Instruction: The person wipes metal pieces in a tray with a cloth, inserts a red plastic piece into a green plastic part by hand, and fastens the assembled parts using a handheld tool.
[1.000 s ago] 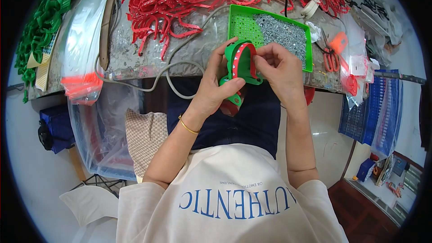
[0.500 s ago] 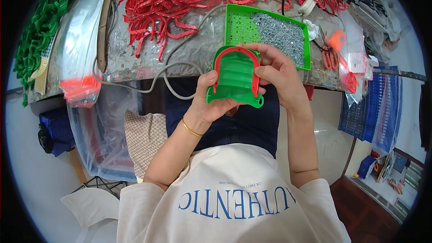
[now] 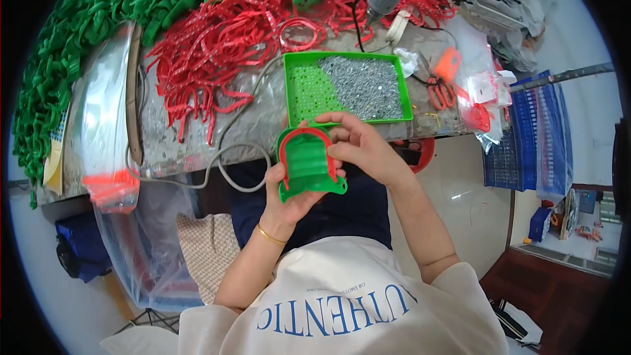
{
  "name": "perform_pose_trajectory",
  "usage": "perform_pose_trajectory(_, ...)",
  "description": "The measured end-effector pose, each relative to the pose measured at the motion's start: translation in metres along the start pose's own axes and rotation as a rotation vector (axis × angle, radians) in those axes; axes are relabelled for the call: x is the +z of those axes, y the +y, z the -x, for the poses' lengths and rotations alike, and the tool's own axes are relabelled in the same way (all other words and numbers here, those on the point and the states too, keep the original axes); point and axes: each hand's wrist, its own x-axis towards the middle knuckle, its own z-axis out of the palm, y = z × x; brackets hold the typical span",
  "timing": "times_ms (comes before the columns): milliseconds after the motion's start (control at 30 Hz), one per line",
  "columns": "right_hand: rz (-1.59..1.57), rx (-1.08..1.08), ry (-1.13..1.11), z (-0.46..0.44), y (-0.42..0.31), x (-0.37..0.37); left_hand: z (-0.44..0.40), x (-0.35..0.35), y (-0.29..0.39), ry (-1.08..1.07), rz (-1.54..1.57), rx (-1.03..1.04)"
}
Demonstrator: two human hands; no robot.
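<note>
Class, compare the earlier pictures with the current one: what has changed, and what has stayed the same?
The green piece has turned from nearly side-on to show its hollow inside, edged by a red strip. The camera view has shifted, revealing more of the green pile. The left hand still holds the piece; the right hand stays at its edge. The tray looks unmoved.

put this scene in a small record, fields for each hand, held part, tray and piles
left hand: grips curved ribbed green plastic piece, thumb at its left edge
right hand: thumb at the piece's right edge
held part: arched red plastic strip along its rim
tray: rectangular bright-green plastic tray, small silvery metal pieces mostly right
piles: thin red plastic strips; green plastic parts, far left
</note>
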Motion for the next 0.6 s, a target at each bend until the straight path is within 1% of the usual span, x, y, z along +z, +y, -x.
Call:
perform_pose_trajectory(33,0.091,-0.024,0.004,0.0,-0.001,-0.007,0.002,0.0,0.0,-0.004,-0.018,0.007)
perform_pose_trajectory(67,0.097,-0.03,0.009,0.001,-0.01,-0.013,0.004,-0.001,0.001,-0.005,-0.036,0.016)
perform_pose_trajectory(133,0.762,-0.237,0.492,-0.001,-0.041,-0.026,0.006,-0.004,-0.001,0.023,-0.057,0.011)
perform_pose_trajectory(200,0.747,-0.72,0.806,-0.016,-0.073,-0.045,0.009,-0.009,-0.005,0.056,-0.112,-0.023)
perform_pose_trajectory(267,0.603,-1.057,0.939,-0.042,-0.115,-0.052,0.01,-0.007,-0.012,0.082,-0.115,-0.06)
perform_pose_trajectory(300,0.602,-1.056,0.94,-0.045,-0.134,-0.053,0.01,-0.006,-0.016,0.1,-0.116,-0.098)
perform_pose_trajectory(367,0.452,-0.811,0.344,-0.047,-0.164,-0.058,0.008,-0.007,-0.023,0.096,-0.116,-0.116)
perform_pose_trajectory(400,0.454,-0.813,0.343,-0.051,-0.171,-0.066,0.008,-0.008,-0.025,0.092,-0.113,-0.132)
perform_pose_trajectory(467,0.44,-0.726,0.236,-0.056,-0.182,-0.075,0.008,-0.009,-0.025,0.099,-0.1,-0.125)
perform_pose_trajectory(500,0.383,-0.719,0.183,-0.056,-0.185,-0.075,0.007,-0.01,-0.024,0.097,-0.094,-0.12)
perform_pose_trajectory(533,0.383,-0.718,0.179,-0.056,-0.186,-0.075,0.007,-0.012,-0.023,0.096,-0.09,-0.116)
perform_pose_trajectory(600,0.479,-0.669,0.175,-0.051,-0.188,-0.072,0.007,-0.01,-0.021,0.108,-0.094,-0.109)
